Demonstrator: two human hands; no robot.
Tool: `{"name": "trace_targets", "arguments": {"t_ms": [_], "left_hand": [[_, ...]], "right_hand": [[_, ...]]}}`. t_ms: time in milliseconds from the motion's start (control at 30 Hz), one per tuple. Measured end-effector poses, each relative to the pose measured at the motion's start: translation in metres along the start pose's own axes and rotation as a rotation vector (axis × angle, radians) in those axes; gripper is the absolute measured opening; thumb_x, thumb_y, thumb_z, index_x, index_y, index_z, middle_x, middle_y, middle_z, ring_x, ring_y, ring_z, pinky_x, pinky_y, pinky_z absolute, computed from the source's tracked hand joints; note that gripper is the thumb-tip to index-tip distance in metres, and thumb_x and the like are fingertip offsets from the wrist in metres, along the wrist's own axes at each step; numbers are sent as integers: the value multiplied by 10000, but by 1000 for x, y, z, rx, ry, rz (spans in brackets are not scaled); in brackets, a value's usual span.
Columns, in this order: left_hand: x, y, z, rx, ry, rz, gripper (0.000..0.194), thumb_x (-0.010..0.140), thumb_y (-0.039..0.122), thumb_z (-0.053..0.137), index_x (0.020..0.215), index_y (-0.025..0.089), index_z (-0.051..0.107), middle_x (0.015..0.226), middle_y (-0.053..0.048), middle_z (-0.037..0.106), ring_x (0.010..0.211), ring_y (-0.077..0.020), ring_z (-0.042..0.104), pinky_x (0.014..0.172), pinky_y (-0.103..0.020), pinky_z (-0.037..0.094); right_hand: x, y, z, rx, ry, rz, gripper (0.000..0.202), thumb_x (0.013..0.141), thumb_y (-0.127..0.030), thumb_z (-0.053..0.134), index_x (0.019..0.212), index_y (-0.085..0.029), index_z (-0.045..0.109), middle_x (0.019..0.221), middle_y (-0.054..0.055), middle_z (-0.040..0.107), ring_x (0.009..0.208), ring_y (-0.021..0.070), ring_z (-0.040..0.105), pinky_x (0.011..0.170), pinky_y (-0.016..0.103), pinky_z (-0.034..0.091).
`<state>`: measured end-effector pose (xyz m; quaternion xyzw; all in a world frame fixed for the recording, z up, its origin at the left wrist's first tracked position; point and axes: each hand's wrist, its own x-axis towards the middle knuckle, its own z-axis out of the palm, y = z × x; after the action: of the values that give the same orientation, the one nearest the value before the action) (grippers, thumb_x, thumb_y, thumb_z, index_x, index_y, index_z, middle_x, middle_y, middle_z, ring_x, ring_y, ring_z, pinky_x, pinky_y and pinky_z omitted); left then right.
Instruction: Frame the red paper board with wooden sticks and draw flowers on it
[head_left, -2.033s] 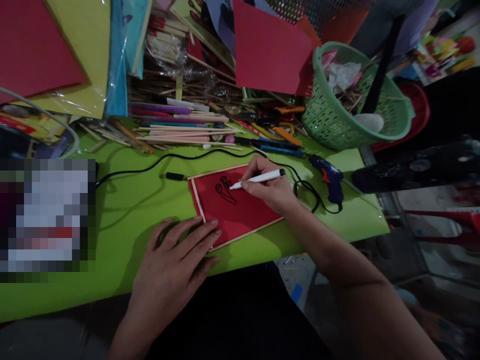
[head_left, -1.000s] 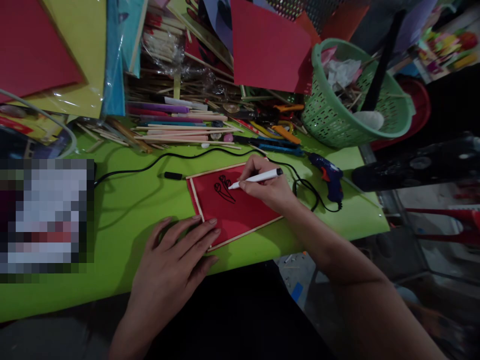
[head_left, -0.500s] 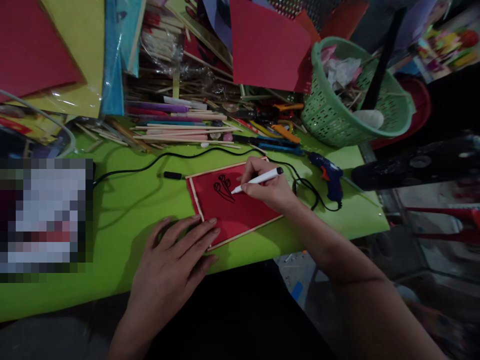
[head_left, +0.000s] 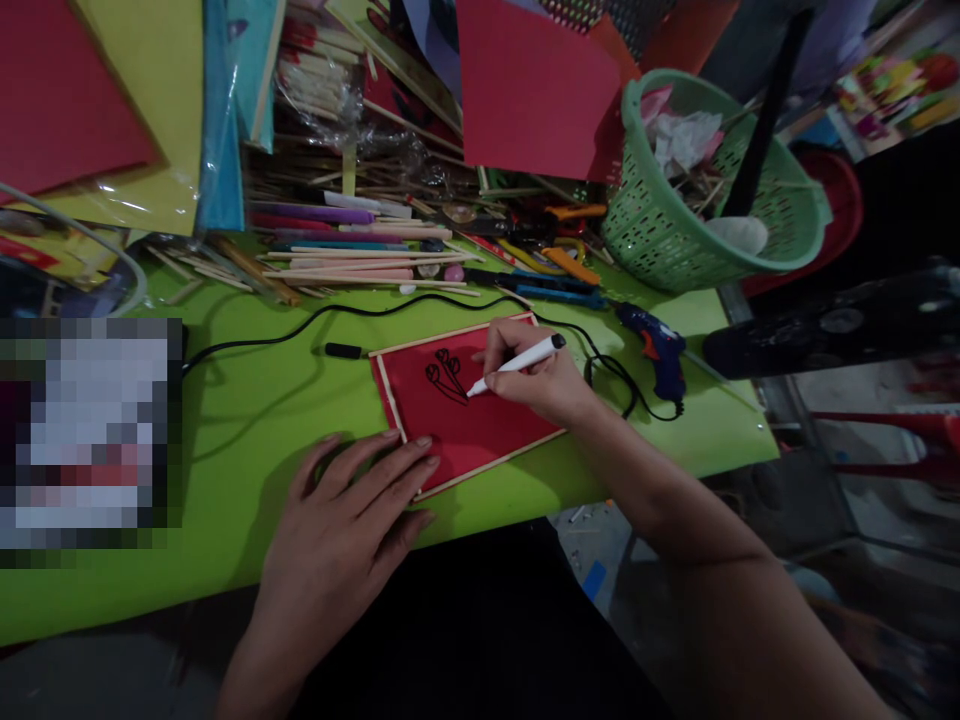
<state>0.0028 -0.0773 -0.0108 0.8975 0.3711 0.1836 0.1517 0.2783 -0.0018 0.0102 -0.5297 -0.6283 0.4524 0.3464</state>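
Note:
A red card (head_left: 480,425) edged with thin wooden sticks lies on the green tabletop. Black flower shapes with stems (head_left: 448,375) are drawn on its left half. My right hand (head_left: 536,375) pinches a white marker (head_left: 517,366), whose tip points down-left at the lower end of the stems. With fingers spread, my left hand (head_left: 360,500) lies flat across the card's lower left corner and the green surface; it holds nothing.
Behind the card runs a black cable (head_left: 300,328). A blue glue gun (head_left: 660,350) lies to the right, below a green basket (head_left: 712,220) of scraps. Pens and sticks (head_left: 352,265) are heaped at the back. A pixelated patch covers the left side.
The marker tip has moved slightly down and right with my right hand, near the base of the stems. My left hand rests in the same place.

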Motion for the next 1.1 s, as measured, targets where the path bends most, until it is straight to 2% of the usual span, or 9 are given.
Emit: {"name": "trace_targets", "arguments": {"t_ms": [367, 533, 700, 1100], "left_hand": [[2, 3, 0, -38, 35, -33, 421, 1011, 332, 601, 1432, 332, 589, 1399, 28, 701, 1284, -263, 610, 1168, -510, 337], [1, -2, -2, -8, -2, 17, 455, 996, 323, 622, 1448, 316, 572, 1425, 15, 684, 1285, -270, 606, 1149, -513, 347], [1, -4, -1, 12, -10, 27, 486, 992, 313, 625, 1471, 317, 548, 1426, 17, 684, 1294, -270, 597, 1146, -511, 340], [1, -2, -3, -17, -15, -9, 475, 995, 321, 627, 1463, 336, 553, 1395, 20, 705, 1288, -263, 613, 1166, -511, 340]], "right_hand": [[0, -4, -2, 54, -44, -18, 94, 689, -158, 619, 662, -222, 556, 625, -55, 535, 597, 115, 480, 617, 312, 402], [3, 1, -2, 168, 56, 13, 105, 694, -249, 683, 689, -220, 582, 665, -29, 574, 629, 138, 539, 615, 312, 415], [3, 5, -4, 113, 141, 9, 140, 733, -269, 712, 723, -222, 580, 682, -32, 585, 627, 128, 501, 589, 289, 379], [-1, -1, -2, 80, 112, 6, 138, 766, -256, 708, 749, -214, 577, 672, -42, 577, 607, 112, 483, 575, 283, 347]]}}
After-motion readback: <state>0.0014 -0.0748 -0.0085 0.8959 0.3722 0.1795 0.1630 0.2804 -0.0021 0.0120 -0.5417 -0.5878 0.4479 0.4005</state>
